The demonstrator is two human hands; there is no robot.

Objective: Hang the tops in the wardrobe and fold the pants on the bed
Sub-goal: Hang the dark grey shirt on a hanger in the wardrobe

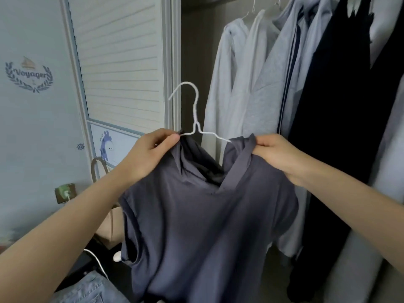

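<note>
A dark grey-blue top [201, 219] hangs in front of me on a white wire hanger [195, 110] whose hook points up and left. My left hand [150, 154] pinches the top's left shoulder together with the hanger's left arm. My right hand [277, 154] grips the collar edge at the right shoulder, where the hanger's right arm slips under the fabric. The open wardrobe [196, 51] is straight ahead with several pale grey, light blue and black garments [262, 84] hanging inside. Blue denim pants [87, 289] lie at the bottom left.
A louvred wardrobe door [118, 62] stands to the left, beside a pale wall with a "Voyager" sticker [29, 73]. Below are a wall socket with a green charger [64, 192], a white cable [96, 259] and a tan bag [111, 226].
</note>
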